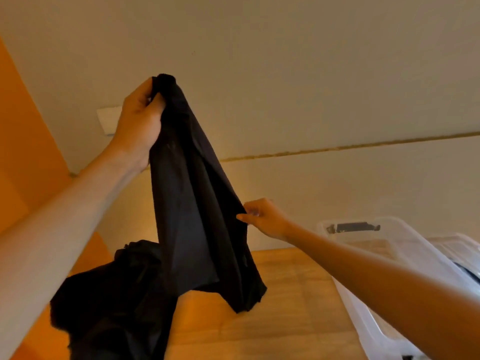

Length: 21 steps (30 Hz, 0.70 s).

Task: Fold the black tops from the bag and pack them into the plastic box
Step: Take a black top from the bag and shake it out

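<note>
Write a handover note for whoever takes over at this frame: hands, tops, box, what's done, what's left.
Left hand grips the black top by its bunched upper end, holding it up in the air.
Right hand pinches its side edge midway down.
A dark heap lies on the table, lower left. The plastic box stands at right, contents unclear.
Done: one top lifted, unfolded. Left: fold it, pack it, then work through the heap.

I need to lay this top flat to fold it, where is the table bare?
The bare table between the black pile and the plastic box, below the black top. Left edge is crowded by the pile.
</note>
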{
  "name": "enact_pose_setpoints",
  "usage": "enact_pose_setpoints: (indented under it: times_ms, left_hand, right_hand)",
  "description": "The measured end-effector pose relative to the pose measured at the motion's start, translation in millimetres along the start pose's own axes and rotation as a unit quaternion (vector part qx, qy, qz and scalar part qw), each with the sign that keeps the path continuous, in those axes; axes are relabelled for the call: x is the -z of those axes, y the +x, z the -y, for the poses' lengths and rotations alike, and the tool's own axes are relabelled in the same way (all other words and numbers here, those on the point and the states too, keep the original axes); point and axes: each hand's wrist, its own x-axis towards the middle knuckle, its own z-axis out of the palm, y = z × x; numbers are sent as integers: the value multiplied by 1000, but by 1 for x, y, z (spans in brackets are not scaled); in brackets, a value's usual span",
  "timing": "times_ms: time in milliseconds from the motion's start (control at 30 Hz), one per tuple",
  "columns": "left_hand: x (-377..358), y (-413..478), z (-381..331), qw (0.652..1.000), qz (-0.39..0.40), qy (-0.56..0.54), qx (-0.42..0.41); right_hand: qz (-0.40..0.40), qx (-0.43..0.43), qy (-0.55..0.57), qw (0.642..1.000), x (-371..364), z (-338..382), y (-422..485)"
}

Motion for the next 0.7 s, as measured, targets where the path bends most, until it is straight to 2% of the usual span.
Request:
enact_pose_setpoints:
  times_ms: [100,167,200,267,300,333,400,467,600,700]
  left_hand:
    - [48,-2,11,997,-63,32,18]
    - [77,-8,32,982,-102,142,68]
    - [87,-13,43,961,-108,233,102]
    - [91,-28,60,918,-74,372,117]
    - [82,-35,64,916,-24,390,87]
    - [67,-42,65,921,49,382,56]
    - [23,-54,61,932,196,298,55]
    - [-21,-65,57,943,260,198,71]
    - [-69,-67,60,981,172,44,83]
    - [-84,-62,63,991,113,6,67]
  right_hand:
    - [-45,-11,74,996,9,14,2]
    - [-66,-3,122,990,27,31,6]
    - [-62,7,128,990,36,40,8]
    - [-33,32,109,993,52,62,14]
    - [-15,44,92,995,58,74,16]
    - [0,58,68,996,63,86,17]
    - [24,80,13,996,70,106,20]
    - [30,88,-6,996,75,116,19]
    - [-40,94,51,994,83,104,4]
    - [-96,78,75,989,86,67,-22]
